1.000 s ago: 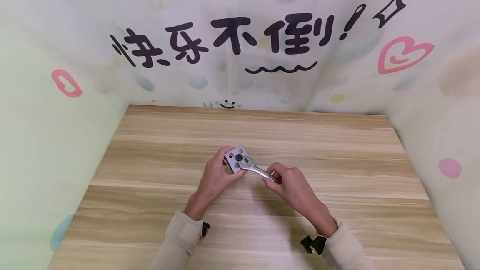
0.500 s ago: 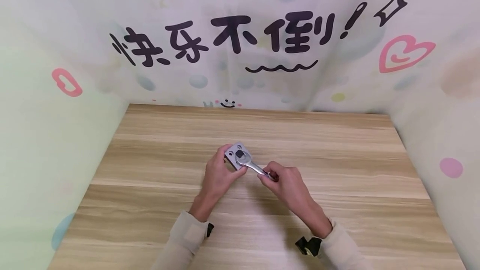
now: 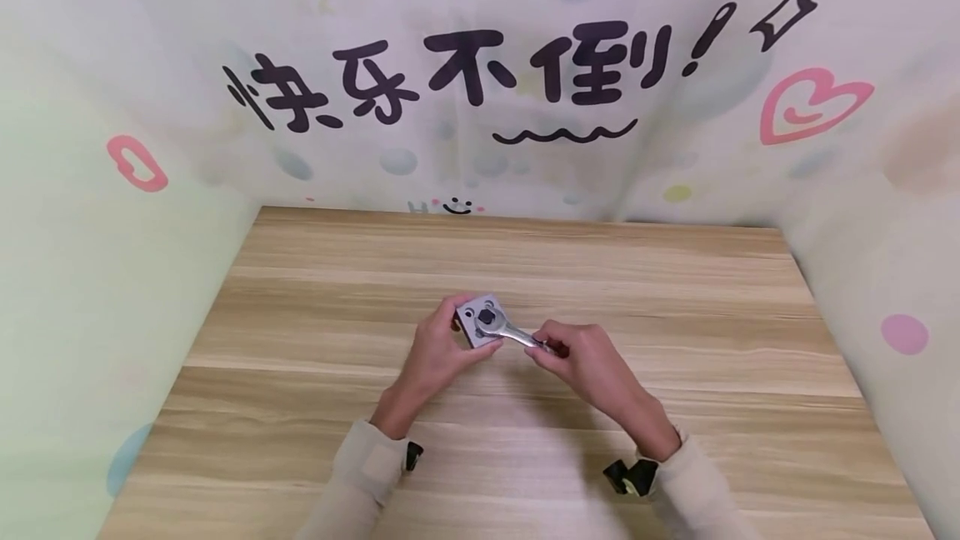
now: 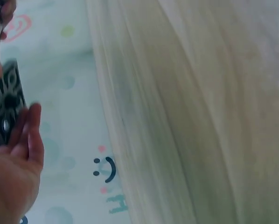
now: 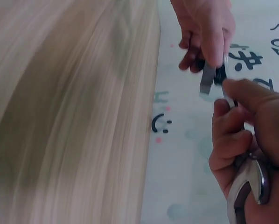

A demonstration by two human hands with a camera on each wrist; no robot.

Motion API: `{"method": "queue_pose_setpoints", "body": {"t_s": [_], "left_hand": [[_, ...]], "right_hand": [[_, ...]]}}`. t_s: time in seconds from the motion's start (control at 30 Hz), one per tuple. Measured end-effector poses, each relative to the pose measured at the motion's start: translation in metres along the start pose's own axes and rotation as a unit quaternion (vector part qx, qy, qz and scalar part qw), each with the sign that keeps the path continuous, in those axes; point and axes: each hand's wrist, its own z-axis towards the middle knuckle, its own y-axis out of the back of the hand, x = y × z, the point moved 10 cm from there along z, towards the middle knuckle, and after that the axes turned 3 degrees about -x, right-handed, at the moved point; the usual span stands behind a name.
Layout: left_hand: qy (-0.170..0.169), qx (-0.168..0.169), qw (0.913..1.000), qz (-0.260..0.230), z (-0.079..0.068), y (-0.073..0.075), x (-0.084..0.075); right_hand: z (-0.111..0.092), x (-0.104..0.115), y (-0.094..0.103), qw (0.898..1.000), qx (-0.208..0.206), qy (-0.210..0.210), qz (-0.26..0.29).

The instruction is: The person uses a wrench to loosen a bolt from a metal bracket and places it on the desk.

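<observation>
By the curled right hand [image 3: 587, 359], a silver metal wrench [image 3: 517, 335] is gripped; to that hand's left, a grey square plate [image 3: 480, 304] is pinched by thumb and fingers of the left hand [image 3: 438, 348], its black hexagonal bolt [image 3: 487, 317] ringed by the wrench.

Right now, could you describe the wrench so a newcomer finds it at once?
Over the wood-grain table, find the right hand. It grips the wrench, whose far end meets a dark bolt on the gray plate in the left hand. Unlike that squarish plate, it is long and shiny silver.
</observation>
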Motion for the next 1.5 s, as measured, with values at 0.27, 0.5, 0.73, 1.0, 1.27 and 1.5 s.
{"method": "queue_pose_setpoints", "body": {"t_s": [0.27,0.5,0.73,1.0,1.27,1.5], "left_hand": [[-0.001,0.062,0.9979,-0.016,0.000,-0.008,0.003],[0.039,0.019,0.9989,-0.021,0.001,-0.004,0.008],[0.052,-0.049,0.9971,0.025,0.003,0.005,0.005],[0.070,-0.084,0.9911,0.075,0.004,0.009,0.003],[0.078,-0.099,0.9870,0.100,0.004,0.009,0.001],[0.073,-0.115,0.9862,0.094,0.005,0.011,0.002]], "right_hand": [[-0.002,-0.008,0.003,0.999,0.032,0.027,0.023],[-0.003,-0.006,0.007,0.999,-0.020,0.023,0.021],[-0.004,-0.001,0.004,0.998,-0.065,-0.005,0.021],[-0.003,0.003,-0.001,0.995,-0.092,-0.029,0.020],[-0.001,0.004,-0.004,0.993,-0.098,-0.055,0.018],[0.000,0.004,-0.008,0.992,-0.100,-0.074,0.019]]}}
